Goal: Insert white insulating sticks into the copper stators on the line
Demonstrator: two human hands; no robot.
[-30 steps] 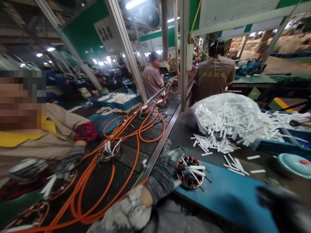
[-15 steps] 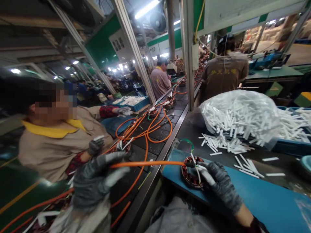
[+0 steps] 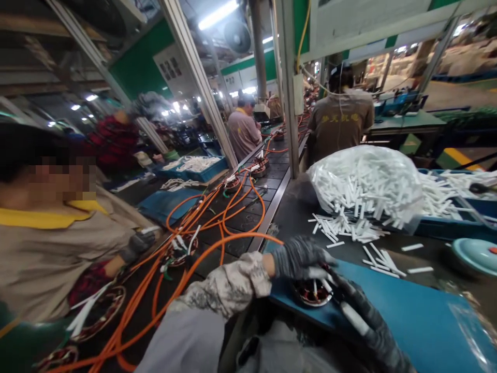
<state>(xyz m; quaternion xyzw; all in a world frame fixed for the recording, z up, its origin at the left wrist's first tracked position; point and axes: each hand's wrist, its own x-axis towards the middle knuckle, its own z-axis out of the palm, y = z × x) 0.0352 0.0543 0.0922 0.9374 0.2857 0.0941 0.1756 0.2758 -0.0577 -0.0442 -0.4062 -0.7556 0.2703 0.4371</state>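
Note:
A motor stator (image 3: pixel 313 297) with copper windings lies on the blue mat, white sleeved leads rising from its middle. My left hand (image 3: pixel 301 257), in a grey glove, reaches over its far side with fingers curled down at the leads; what they pinch is hidden. An orange cable (image 3: pixel 233 237) runs up to that hand and disappears behind it. To the stator's right is my right hand (image 3: pixel 363 311), gloved too, its pale-tipped thumb apart from the stretched fingers, which reach the stator's right edge. Blur and overlap hide the exact finger contact.
A clear bag of white tubes (image 3: pixel 368 186) sits beyond the blue mat (image 3: pixel 392 305), with loose tubes (image 3: pixel 384 261) nearby. A lidded bowl (image 3: pixel 477 255) stands right. Left runs a conveyor (image 3: pixel 236 248) carrying stators and orange cables. A co-worker (image 3: pixel 42 248) sits across it.
My left hand has moved right from above the conveyor to the stator, and the orange cable no longer stretches taut across. My right hand has shifted off the leads. The co-worker's arm has risen.

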